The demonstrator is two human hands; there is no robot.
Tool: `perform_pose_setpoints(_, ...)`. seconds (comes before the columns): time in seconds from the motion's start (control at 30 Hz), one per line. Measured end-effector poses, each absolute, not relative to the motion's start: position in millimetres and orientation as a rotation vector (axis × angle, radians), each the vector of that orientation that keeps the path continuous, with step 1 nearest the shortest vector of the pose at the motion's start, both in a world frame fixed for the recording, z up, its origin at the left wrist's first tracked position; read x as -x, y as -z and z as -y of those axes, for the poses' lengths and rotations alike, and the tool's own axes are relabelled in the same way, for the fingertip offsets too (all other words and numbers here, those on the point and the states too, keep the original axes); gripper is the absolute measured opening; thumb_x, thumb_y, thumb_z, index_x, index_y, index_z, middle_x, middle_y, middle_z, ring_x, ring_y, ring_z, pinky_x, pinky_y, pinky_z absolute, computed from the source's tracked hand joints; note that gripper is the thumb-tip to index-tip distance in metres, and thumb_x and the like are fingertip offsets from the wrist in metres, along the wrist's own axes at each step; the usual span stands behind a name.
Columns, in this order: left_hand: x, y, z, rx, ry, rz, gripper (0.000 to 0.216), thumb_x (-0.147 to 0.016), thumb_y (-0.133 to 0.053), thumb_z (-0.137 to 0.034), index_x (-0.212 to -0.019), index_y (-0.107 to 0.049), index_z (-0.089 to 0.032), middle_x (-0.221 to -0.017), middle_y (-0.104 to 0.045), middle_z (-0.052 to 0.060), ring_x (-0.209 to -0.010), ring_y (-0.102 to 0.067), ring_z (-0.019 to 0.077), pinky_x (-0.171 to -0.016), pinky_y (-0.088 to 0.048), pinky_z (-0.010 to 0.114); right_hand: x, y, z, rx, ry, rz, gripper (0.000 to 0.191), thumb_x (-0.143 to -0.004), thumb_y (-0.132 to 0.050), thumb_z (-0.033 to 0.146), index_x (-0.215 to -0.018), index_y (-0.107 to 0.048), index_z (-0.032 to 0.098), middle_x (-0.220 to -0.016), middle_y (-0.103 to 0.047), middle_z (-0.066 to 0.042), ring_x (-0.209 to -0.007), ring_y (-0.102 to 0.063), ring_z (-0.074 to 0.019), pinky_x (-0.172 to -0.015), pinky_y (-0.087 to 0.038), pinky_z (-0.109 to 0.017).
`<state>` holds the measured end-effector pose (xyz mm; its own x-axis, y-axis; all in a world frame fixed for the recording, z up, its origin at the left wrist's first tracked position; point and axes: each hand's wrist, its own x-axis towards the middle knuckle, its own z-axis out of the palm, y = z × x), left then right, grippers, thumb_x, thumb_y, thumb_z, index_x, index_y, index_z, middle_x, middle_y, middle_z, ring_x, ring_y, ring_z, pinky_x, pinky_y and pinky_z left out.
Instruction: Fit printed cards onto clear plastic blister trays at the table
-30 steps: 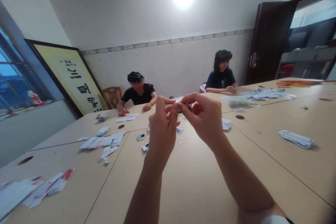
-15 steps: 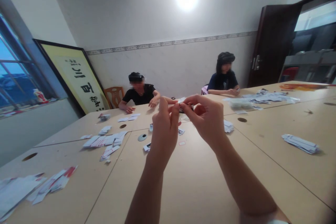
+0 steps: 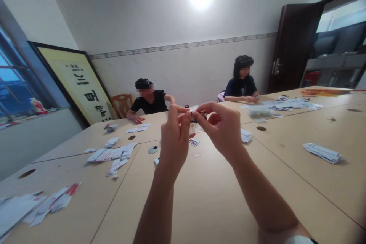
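Over the table [image 3: 206, 206], my left hand [image 3: 175, 135] and my right hand [image 3: 223, 127] meet, thumbs and fingertips pinched together. Between them they grip a small dark object [image 3: 203, 116]; its kind is too small to make out, and fingers hide much of it. Below the hands lie small cards with dark pictures [image 3: 194, 142] and a tiny red-edged slip [image 3: 197, 155]. What looks like clear plastic shows just behind the fingertips.
Paper strips lie in piles at left [image 3: 113, 154], near left [image 3: 54, 204] and right [image 3: 322, 152]. Across the table sit one person [image 3: 150, 101] and another person [image 3: 241, 85]. A clear plastic box [image 3: 259, 111] stands near more strips [image 3: 288, 105]. The tabletop has round cable holes.
The view has shifted slightly, so most things appear a little further left. Both hands keep their pinch on the small dark object. The left-hand co-worker's arm has moved and the head has turned.
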<state>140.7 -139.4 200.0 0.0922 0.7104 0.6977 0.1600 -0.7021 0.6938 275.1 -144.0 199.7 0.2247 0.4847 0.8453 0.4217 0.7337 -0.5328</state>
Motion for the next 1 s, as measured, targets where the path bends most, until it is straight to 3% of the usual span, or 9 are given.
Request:
perform_pose_setpoints(0.4, -141.2, -201.5, 140.2, -1.919, -1.633, -0.861, 0.028, -0.097, -0.057, -0.05, -0.1, -0.049, -0.023, -0.089, -0.065, 0.004, -0.08, -0.07, 0.0169, -0.05, -0.061, 0.02, -275.0, -199.6, 144.1, 0.836, -0.023, 1.391, 0.012, -0.082, -0.075, 0.031, -0.079, -0.069, 0.021, -0.068, -0.069, 0.004, -0.045, -0.055, -0.0075, -0.05, -0.041, -0.024)
perform_pose_setpoints(0.57, -140.8, -201.6, 140.4, -1.913, -1.617, -0.863, 0.028, -0.097, -0.056, -0.051, -0.099, -0.048, -0.023, -0.08, -0.064, 0.002, -0.078, -0.07, 0.0176, -0.052, -0.062, 0.021, -274.3, -198.6, 144.5, 0.85, 0.021, 1.403, 0.012, -0.083, -0.074, 0.029, -0.079, -0.067, 0.021, -0.067, -0.067, 0.005, -0.046, -0.057, -0.008, -0.052, -0.043, -0.024)
perform_pose_setpoints(0.77, -140.6, -200.4, 139.6, -1.896, -1.618, -0.846, 0.03, -0.097, -0.057, -0.052, -0.101, -0.049, -0.023, -0.089, -0.068, 0.005, -0.092, -0.072, 0.0223, -0.052, -0.063, 0.023, -273.0, -198.3, 142.5, 0.834, 0.106, 1.41, 0.011, -0.084, -0.075, 0.027, -0.079, -0.068, 0.02, -0.065, -0.066, 0.006, -0.045, -0.057, -0.007, -0.053, -0.042, -0.022)
perform_pose_setpoints(0.93, -140.8, -199.8, 137.9, -1.879, -1.616, -0.832, 0.033, -0.096, -0.058, -0.054, -0.103, -0.048, -0.023, -0.103, -0.069, 0.009, -0.093, -0.073, 0.0223, -0.053, -0.064, 0.026, -271.2, -197.2, 142.8, 0.857, 0.151, 1.413, 0.01, -0.083, -0.075, 0.025, -0.08, -0.068, 0.019, -0.066, -0.066, 0.006, -0.044, -0.056, -0.0067, -0.053, -0.043, -0.022)
perform_pose_setpoints(1.0, -140.6, -199.5, 137.8, -1.877, -1.614, -0.824, 0.032, -0.096, -0.058, -0.054, -0.103, -0.049, -0.023, -0.1, -0.071, 0.008, -0.09, -0.073, 0.0216, -0.053, -0.064, 0.026, -270.9, -196.6, 143.5, 0.863, 0.157, 1.418, 0.01, -0.084, -0.074, 0.026, -0.081, -0.068, 0.018, -0.067, -0.067, 0.005, -0.045, -0.057, -0.007, -0.053, -0.043, -0.022)
